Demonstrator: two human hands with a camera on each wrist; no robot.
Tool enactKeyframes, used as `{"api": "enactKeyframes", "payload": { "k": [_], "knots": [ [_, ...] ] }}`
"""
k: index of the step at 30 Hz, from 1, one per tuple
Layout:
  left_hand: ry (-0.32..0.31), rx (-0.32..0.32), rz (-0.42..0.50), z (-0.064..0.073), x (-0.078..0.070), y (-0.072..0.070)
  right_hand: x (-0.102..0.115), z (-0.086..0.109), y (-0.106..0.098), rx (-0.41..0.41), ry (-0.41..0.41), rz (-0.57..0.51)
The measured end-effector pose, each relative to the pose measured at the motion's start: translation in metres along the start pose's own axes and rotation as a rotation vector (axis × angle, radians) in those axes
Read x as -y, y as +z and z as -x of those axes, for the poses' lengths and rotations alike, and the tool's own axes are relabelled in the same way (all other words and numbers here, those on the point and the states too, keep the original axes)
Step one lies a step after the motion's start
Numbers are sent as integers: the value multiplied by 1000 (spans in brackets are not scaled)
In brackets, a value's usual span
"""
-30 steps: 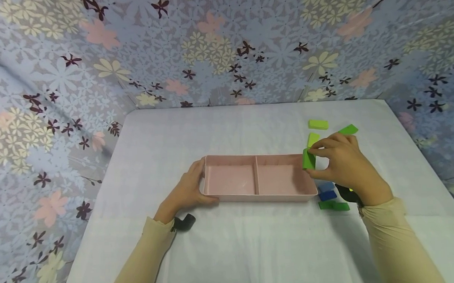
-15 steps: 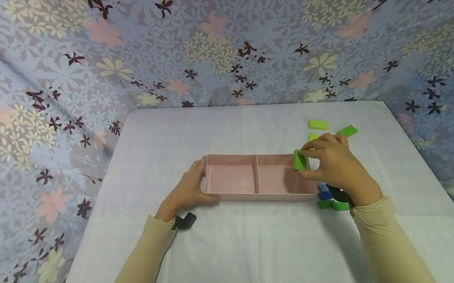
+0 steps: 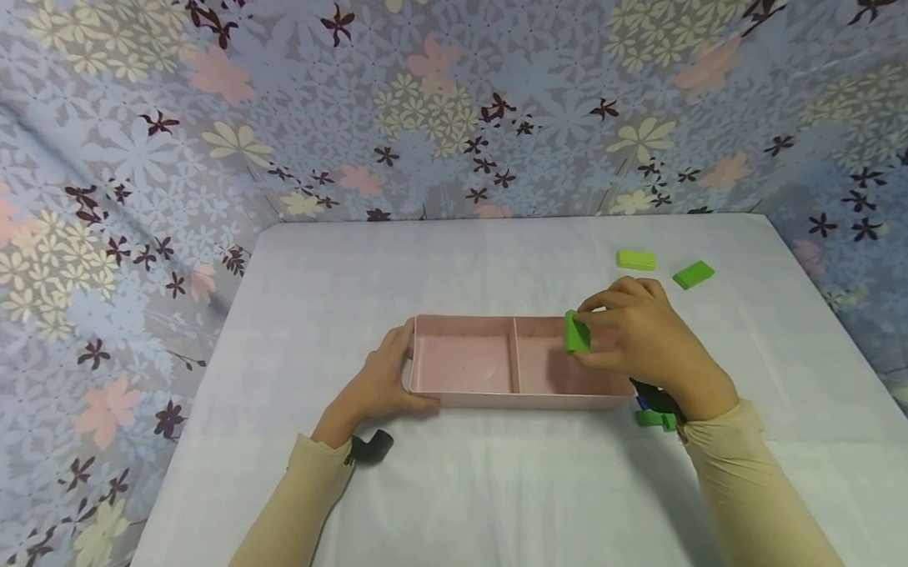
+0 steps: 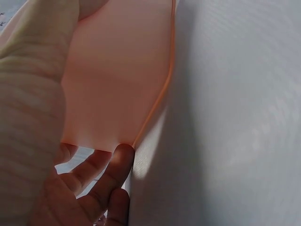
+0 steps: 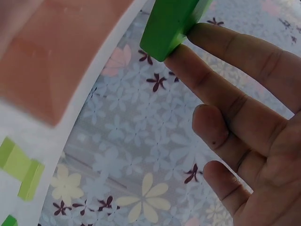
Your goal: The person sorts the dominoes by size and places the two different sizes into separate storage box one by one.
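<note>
A pink two-compartment box [image 3: 464,365] lies lengthwise on the white-covered table. Its left end is gripped by my left hand [image 3: 378,376], with the thumb along the front wall; in the left wrist view fingertips [image 4: 123,155] touch the box's edge. Between thumb and fingers, my right hand [image 3: 639,335] pinches a green block [image 3: 577,333] and holds it upright over the right compartment. The right wrist view shows the index and middle fingers against this block [image 5: 167,30], its top cut off by the frame. Both compartments' visible floors are bare.
Past the right hand lie a yellow-green block [image 3: 637,260] and a green block [image 3: 694,274]. Darker green blocks [image 3: 654,417] and a bit of blue sit near the right wrist, partly hidden by it. A flowered cloth [image 3: 448,100] hangs behind the table.
My right hand has carried the green block leftward, from the box's right end to over the right compartment. The left hand keeps its grip, and the box stays in place.
</note>
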State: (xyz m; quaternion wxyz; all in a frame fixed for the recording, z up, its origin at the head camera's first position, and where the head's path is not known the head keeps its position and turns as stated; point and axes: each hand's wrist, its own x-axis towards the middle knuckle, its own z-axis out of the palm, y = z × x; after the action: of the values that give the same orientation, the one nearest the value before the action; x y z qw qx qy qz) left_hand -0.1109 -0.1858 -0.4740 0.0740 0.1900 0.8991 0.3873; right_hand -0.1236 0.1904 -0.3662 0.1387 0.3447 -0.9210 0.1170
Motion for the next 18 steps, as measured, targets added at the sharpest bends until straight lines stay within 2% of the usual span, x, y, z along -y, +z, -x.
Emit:
{"api": "enactKeyframes", "payload": {
  "k": [11,18],
  "knots": [
    [-28,17,5,0,-1,0,27,-16,15,58,-26,-68],
    [-36,20,-6,1,0,1,43,-24,25,56,-50,-87]
  ]
}}
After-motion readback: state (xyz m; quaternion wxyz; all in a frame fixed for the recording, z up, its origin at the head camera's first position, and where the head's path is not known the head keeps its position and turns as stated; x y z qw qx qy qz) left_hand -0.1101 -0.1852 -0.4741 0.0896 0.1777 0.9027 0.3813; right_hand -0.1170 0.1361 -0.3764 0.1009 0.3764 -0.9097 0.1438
